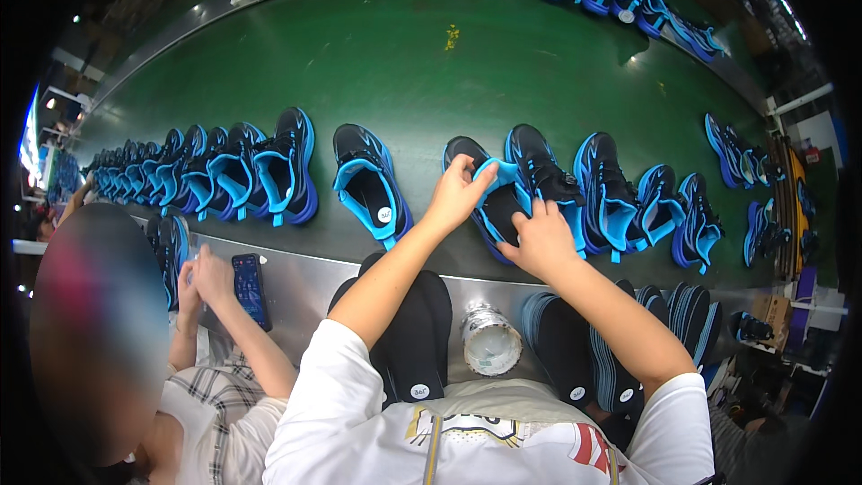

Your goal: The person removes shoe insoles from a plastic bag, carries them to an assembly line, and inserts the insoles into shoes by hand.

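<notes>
A black and blue sneaker [461,152] lies on the green belt in front of me, toe pointing away. My left hand [461,190] pinches its light-blue tongue and holds it up, so the dark insole [499,211] shows inside. At the heel end, my right hand [544,239] has its fingers curled at the opening, the thumb against the heel of the insole; the fingertips are partly hidden. Left of my left hand stands another sneaker [364,181] with a round white sticker on its insole. A further sneaker [532,148] touches the far side of the held one.
Rows of sneakers line the belt [404,72] to the left, right and far edge. On the steel ledge before me are black insole stacks [431,332], more insoles [557,341] and a wrapped roll [492,348]. A co-worker's hands [208,277] and a phone [251,291] are at left.
</notes>
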`<state>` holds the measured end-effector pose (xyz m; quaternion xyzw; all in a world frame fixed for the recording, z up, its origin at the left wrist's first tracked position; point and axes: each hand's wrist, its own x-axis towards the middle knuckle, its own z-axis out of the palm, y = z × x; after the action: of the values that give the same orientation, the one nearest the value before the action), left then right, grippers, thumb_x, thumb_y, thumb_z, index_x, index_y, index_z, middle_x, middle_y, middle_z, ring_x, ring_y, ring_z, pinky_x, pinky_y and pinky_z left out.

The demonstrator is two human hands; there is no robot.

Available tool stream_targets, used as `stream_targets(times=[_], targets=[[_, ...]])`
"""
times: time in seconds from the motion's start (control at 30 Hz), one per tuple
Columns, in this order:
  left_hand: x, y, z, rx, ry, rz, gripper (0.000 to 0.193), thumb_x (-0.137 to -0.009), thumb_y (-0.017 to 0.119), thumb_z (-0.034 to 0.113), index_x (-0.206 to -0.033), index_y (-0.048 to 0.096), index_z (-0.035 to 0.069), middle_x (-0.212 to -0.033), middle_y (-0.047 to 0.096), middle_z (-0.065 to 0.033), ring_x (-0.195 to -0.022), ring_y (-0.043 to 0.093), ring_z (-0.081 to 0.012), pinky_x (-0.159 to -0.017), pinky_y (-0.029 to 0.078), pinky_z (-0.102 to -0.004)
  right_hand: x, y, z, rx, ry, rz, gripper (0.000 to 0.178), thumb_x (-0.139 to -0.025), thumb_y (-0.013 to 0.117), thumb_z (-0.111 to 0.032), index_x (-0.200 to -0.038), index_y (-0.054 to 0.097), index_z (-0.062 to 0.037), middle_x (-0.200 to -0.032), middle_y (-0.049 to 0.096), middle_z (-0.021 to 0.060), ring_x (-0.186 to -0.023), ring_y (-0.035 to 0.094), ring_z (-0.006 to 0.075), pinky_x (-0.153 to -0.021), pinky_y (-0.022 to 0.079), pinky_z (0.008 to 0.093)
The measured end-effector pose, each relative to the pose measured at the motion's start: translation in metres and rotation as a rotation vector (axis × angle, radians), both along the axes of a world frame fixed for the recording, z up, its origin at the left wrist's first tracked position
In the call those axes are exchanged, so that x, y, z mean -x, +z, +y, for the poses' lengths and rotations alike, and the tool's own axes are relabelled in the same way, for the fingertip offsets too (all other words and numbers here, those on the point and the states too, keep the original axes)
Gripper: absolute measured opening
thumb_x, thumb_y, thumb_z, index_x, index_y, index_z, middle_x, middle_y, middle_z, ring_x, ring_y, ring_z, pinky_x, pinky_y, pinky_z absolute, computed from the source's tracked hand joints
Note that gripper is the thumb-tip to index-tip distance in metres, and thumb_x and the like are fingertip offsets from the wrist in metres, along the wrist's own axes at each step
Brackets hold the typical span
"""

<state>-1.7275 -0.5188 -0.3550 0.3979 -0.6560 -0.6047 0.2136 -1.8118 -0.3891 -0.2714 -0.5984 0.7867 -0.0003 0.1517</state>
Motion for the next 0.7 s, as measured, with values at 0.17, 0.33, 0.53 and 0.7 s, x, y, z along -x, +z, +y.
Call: stream_targets(times=[0.17, 0.33, 0.53, 0.7], targets=[[0.001, 0.012, -0.015, -0.087, -0.154, -0.002, 0.032, -0.077, 0.063, 0.032, -0.075, 0.053, 0.001, -0.058, 0.047, 0.0031, -0.051, 0.039, -0.0017, -0.042, 0.029, -0.0185, 0.015, -0.006, -0.014, -0.376, 0.045, -0.160, 0.022, -0.068, 0.056, -0.021, -0.081, 0.063, -0.0049, -0.087, 0.056, 0.0165, -0.085, 0.054, 0.0292, -0.070, 0.046, 0.0373], [0.000, 0.021, -0.012, -0.031, -0.193, -0.064, 0.035, -0.078, 0.060, 0.034, -0.072, 0.054, 0.000, -0.056, 0.047, 0.0022, -0.050, 0.039, -0.0032, -0.043, 0.030, -0.0212, 0.021, -0.053, -0.006, -0.051, 0.337, -0.077, 0.015, -0.068, 0.052, -0.014, -0.075, 0.062, -0.0040, -0.081, 0.054, 0.0123, -0.081, 0.053, 0.0261, -0.068, 0.046, 0.0347], [0.003, 0.011, -0.006, 0.150, -0.154, -0.137, 0.039, -0.080, 0.054, 0.036, -0.070, 0.051, -0.002, -0.054, 0.052, -0.0153, -0.049, 0.053, -0.0243, -0.047, 0.040, -0.0332, 0.022, -0.075, -0.025, 0.133, 0.292, -0.019, 0.015, -0.071, 0.052, -0.017, -0.072, 0.060, -0.0047, -0.082, 0.054, 0.0111, -0.081, 0.053, 0.0239, -0.068, 0.045, 0.0340], [-0.004, 0.010, 0.006, 0.433, -0.159, -0.356, 0.038, -0.083, 0.047, 0.036, -0.073, 0.051, 0.000, -0.063, 0.055, -0.0233, -0.064, 0.054, -0.0411, -0.056, 0.043, -0.0451, 0.011, -0.060, -0.017, -0.020, 0.287, -0.072, 0.016, -0.071, 0.051, -0.016, -0.072, 0.061, -0.0039, -0.080, 0.054, 0.0115, -0.077, 0.053, 0.0248, -0.067, 0.046, 0.0346]])
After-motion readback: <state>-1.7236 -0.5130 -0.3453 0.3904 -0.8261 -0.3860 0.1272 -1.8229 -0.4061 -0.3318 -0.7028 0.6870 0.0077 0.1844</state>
